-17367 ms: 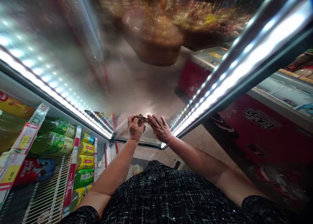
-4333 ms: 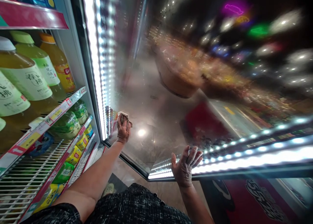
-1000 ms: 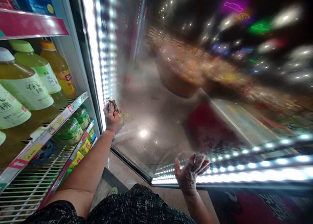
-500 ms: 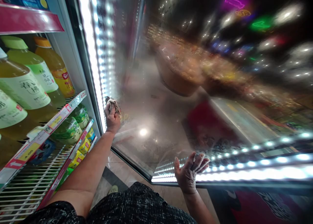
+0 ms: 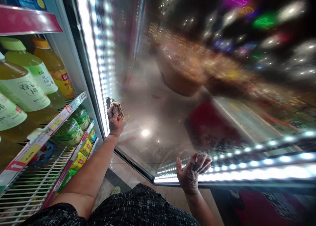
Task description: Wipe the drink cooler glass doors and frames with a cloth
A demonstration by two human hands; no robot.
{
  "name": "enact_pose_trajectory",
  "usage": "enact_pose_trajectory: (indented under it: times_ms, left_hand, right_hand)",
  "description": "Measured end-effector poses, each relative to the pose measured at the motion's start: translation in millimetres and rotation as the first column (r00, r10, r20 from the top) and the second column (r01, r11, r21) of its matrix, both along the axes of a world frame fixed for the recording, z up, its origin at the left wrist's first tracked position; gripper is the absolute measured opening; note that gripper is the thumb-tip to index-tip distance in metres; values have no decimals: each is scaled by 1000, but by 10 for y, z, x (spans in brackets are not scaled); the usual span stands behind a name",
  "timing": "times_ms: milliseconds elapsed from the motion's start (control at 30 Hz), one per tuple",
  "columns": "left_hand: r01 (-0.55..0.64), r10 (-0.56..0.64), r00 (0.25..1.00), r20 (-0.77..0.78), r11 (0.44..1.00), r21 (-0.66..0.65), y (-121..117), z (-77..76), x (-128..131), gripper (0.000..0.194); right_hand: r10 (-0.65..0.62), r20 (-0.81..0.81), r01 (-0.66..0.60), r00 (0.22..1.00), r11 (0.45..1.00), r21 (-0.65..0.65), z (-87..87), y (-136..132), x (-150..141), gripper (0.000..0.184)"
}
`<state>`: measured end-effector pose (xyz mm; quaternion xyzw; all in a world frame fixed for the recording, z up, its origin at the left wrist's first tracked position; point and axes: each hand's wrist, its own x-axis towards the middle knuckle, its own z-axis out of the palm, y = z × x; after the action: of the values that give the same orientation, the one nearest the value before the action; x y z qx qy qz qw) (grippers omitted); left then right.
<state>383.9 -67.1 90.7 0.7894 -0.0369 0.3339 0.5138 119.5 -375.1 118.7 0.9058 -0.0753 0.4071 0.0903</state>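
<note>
A crumpled, greyish-brown cloth (image 5: 118, 109) is bunched in my left hand (image 5: 115, 122), its fingers closed around it. That hand presses the cloth to the glass door (image 5: 153, 120), close beside the bright light strip (image 5: 92, 61) on the left. Fingers spread, my right hand (image 5: 191, 175) rests against the glass near the other lit edge (image 5: 254, 173) of the door. It holds nothing. The glass looks hazy around both hands and mirrors parts of the shop.
At left, cooler shelves hold several drink bottles (image 5: 27, 84), green bottles (image 5: 70, 132) and yellow packets (image 5: 86, 148) behind a price rail (image 5: 56, 122). A white wire rack (image 5: 32, 183) lies below. Through the glass a round tub (image 5: 181, 74) shows, blurred. The floor is tiled (image 5: 128, 171).
My left hand has shifted slightly right with the cloth, along the glass. My right hand stays in place.
</note>
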Motion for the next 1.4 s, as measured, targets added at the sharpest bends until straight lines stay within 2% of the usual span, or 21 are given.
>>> enact_pose_trajectory:
  times_ms: [167, 333, 533, 733, 933, 1100, 1267, 1400]
  left_hand:
    - [50, -51, 998, 41, 998, 32, -67, -29, -64, 52]
    - [2, -4, 999, 53, 999, 37, -101, -8, -76, 52]
    - [77, -82, 990, 114, 996, 46, -164, -64, -152, 41]
    - [37, -40, 994, 103, 999, 28, -181, -56, -145, 43]
    - [66, -73, 988, 140, 996, 57, -248, -106, -215, 35]
    - [2, -19, 972, 235, 998, 70, -280, -124, -198, 38]
    - [41, -76, 950, 302, 992, 122, -414, -150, -329, 35]
    - [28, -69, 939, 337, 992, 124, -394, -130, -291, 35]
  right_hand:
    - [-1, -2, 1, 1000, 1000, -3, -1, 4, 2, 92]
    - [-1, 3, 1, 1000, 1000, -2, 8, 13, -1, 92]
    - [-6, -12, 6, 1000, 1000, -1, 21, 23, -11, 91]
    - [-10, -26, 11, 1000, 1000, 11, 24, 28, -34, 91]
    - [-10, -36, 11, 999, 1000, 19, 34, 29, -48, 91]
    - [15, -26, -15, 1000, 1000, 25, 54, 44, -60, 86]
    - [18, -28, -17, 999, 999, 39, 56, 53, -67, 85]
    - [23, -38, -21, 999, 999, 47, 65, 48, -91, 86]
